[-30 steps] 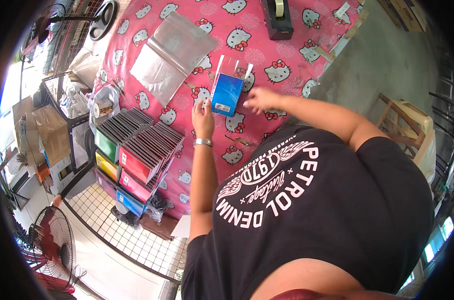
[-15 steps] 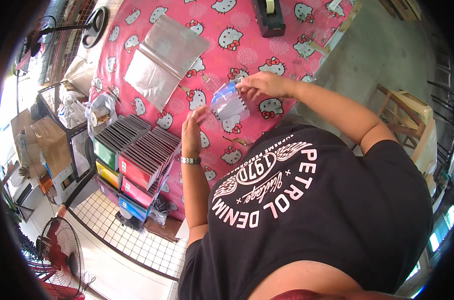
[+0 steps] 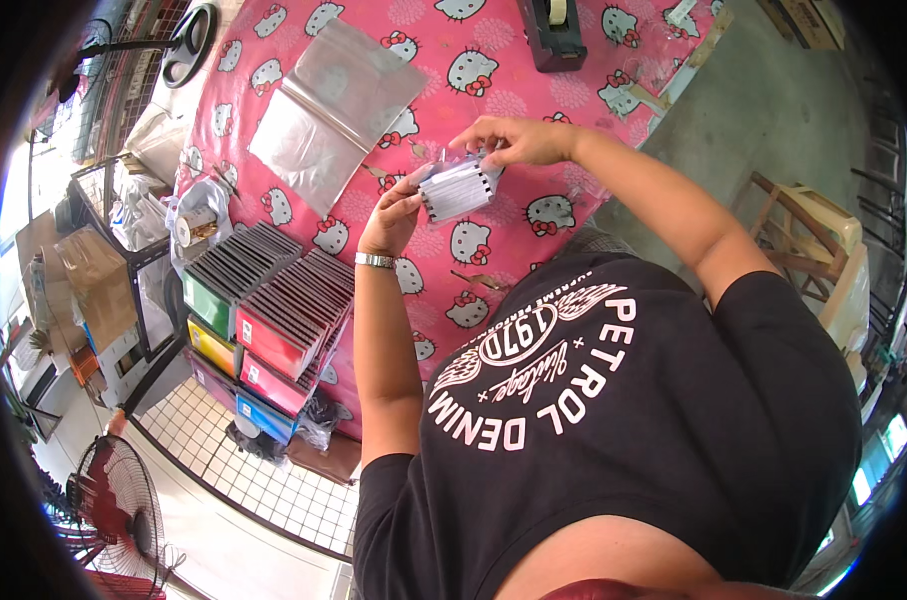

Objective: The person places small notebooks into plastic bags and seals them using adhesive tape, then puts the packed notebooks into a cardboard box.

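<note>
Left hand (image 3: pixel 394 217) is pinching the notebook (image 3: pixel 457 196) at 9 o'clock, right hand (image 3: pixel 522 143) at 1, presumably steadying it between them. Plastic sheets (image 3: pixel 354 85) are lying at 10, stacked notebooks (image 3: pixel 292 302) sitting at 8, likely for reach.

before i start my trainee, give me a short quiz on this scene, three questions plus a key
1. On which wrist is the metal wristband?
2. True or false: the black tape dispenser stands on the pink tablecloth.
3. Fill in: the left hand and right hand both hold a small ____.

Key:
1. The left
2. True
3. notebook
</note>
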A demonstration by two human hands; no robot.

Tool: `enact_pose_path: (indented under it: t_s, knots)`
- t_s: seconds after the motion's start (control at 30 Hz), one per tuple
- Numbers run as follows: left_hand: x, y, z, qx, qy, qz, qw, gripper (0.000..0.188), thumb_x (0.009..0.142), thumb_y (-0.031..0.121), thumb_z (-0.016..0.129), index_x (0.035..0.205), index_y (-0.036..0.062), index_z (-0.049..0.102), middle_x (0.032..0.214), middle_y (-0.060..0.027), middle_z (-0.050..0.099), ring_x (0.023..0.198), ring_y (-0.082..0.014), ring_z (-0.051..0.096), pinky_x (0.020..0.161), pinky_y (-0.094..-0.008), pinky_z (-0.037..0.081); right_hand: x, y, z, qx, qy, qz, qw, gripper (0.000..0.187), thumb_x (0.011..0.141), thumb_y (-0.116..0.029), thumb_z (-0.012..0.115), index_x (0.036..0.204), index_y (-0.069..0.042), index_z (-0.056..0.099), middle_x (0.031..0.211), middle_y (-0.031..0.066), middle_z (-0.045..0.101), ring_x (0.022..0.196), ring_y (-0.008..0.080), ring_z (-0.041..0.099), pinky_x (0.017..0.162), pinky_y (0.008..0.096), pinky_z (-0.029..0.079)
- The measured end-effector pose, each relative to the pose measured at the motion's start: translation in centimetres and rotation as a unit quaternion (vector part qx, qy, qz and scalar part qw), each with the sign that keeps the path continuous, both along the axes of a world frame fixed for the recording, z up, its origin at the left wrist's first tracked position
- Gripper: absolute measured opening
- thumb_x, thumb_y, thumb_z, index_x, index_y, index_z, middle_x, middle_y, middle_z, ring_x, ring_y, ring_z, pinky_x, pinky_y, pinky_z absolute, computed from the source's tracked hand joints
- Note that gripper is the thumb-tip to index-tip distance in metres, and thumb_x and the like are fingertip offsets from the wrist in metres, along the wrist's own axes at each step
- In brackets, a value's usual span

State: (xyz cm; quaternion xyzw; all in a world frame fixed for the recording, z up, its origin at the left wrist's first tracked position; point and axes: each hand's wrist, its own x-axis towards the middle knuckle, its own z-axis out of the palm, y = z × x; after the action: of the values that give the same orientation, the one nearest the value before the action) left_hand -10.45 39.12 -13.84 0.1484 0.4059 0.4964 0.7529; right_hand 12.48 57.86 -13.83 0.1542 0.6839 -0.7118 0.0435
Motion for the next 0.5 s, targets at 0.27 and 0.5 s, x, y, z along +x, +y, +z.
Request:
enact_pose_path:
  t_s: [0.27,0.5]
  knots:
    - [-0.9,1.0,-1.1,0.004,-0.002,-0.078,0.997,0.057,0.081,0.015,0.069,0.133,0.0000,0.052,0.139,-0.0100,0.051,0.129,-0.0228,0.045,0.108,-0.0380,0.032,-1.3,-1.2,0.6,0.047,0.006,0.028,0.998,0.062,0.082,-0.025,0.073,0.138,-0.012,0.049,0.115,0.0051,0.049,0.087,0.0150,0.051,0.080,0.0292,0.045]
    - [1.7,1.4,0.0,0.127,0.555,0.022,0.822,0.019,0.074,0.004,0.071,0.093,0.0070,0.076,0.095,-0.0020,0.065,0.091,-0.0180,0.059,0.089,-0.0307,0.046,-2.5,-3.2,1.7,0.186,0.050,-0.110,0.975,0.018,0.076,-0.013,0.073,0.093,-0.006,0.070,0.085,0.0023,0.057,0.075,0.0154,0.057,0.069,0.0296,0.046]
